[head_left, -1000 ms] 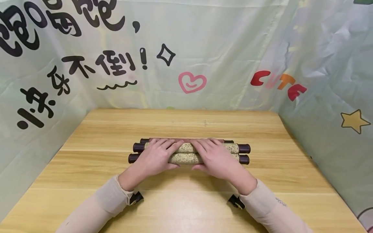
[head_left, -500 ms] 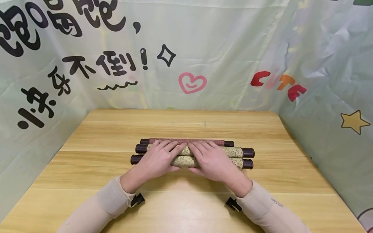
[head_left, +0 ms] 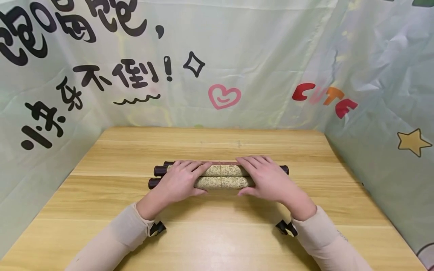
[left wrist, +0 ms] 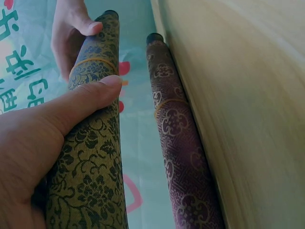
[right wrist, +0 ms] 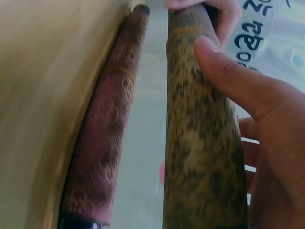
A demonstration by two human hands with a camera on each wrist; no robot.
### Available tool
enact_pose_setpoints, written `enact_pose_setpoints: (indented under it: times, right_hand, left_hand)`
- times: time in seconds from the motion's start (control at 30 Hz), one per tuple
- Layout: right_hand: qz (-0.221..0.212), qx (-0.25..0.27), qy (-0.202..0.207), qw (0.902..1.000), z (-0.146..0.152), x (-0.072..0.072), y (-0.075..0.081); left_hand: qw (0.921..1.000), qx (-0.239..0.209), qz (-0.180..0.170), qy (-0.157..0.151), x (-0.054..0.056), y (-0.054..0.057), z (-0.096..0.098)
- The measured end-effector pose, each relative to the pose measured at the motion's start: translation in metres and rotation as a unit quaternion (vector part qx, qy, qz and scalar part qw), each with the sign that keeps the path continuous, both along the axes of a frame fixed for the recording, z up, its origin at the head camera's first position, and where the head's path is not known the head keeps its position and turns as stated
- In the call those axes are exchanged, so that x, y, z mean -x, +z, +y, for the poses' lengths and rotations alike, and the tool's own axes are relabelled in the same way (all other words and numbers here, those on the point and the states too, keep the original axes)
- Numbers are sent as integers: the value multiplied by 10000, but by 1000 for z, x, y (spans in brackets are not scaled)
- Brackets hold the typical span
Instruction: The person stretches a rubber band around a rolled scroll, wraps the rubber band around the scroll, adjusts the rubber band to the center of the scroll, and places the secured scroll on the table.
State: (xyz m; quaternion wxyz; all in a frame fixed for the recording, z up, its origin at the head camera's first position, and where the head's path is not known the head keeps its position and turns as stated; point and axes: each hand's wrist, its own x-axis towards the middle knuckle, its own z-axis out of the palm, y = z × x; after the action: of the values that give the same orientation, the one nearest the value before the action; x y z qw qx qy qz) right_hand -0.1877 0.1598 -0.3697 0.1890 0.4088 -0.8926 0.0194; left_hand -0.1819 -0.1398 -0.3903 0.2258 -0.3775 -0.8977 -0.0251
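Two rolled scrolls in yellow-green floral brocade, a far one (head_left: 234, 171) and a near one (head_left: 217, 183), lie side by side across my front, with dark knobs at their ends. My left hand (head_left: 179, 180) grips both toward the left end, thumb on the near side and fingers over the far side. Nearer the right end, my right hand (head_left: 271, 180) holds them the same way. A thin yellow cord rings the middle. Behind them a dark red patterned scroll (left wrist: 178, 138) lies on the table, mostly hidden in the head view. A gap separates it from the held brocade in both wrist views.
The wooden table (head_left: 217, 233) extends around the scrolls. A pale printed cloth (head_left: 271, 45) with lettering, a heart and a star stands at the back and both sides. Black devices (head_left: 157, 228) sit under the sleeved wrists.
My right hand has slid right along the yellow-green scrolls, away from the left hand. The pair shifted slightly toward me, then back and left. The red scroll stayed in place.
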Motion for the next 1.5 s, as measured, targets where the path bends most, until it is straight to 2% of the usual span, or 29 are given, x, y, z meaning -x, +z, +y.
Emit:
enact_pose_setpoints:
  times: [0.13, 0.4, 0.57, 0.7, 0.77, 1.07, 1.33, 1.5]
  right_hand:
    - [-131, 64, -6, 9999, 9, 1, 1]
    - [-110, 213, 117, 9996, 15, -2, -5]
    - [-24, 309, 202, 9993, 18, -2, -12]
    - [-50, 372, 273, 9989, 20, -1, -20]
    - [-93, 348, 255, 9990, 20, -1, -23]
    - [-332, 136, 207, 9991, 22, -3, -34]
    - [-323, 113, 462, 9983, 18, -1, -40]
    - [-453, -4, 375, 9983, 14, 1, -40]
  left_hand:
    - [10000, -29, -43, -28, 1, 0, -2]
    - [9996, -12, -294, 23, -1, 0, -5]
    - [9997, 60, -197, -125, 0, -2, -4]
    - [9988, 167, -451, -107, 1, -6, -2]
    - [9978, 195, -625, -81, 0, -8, -1]
    - [9953, 238, -929, -110, -3, -19, 5]
    - [9933, 339, -1100, -35, -5, -21, 4]
    - [9921, 468, -1168, 19, -4, -22, 3]
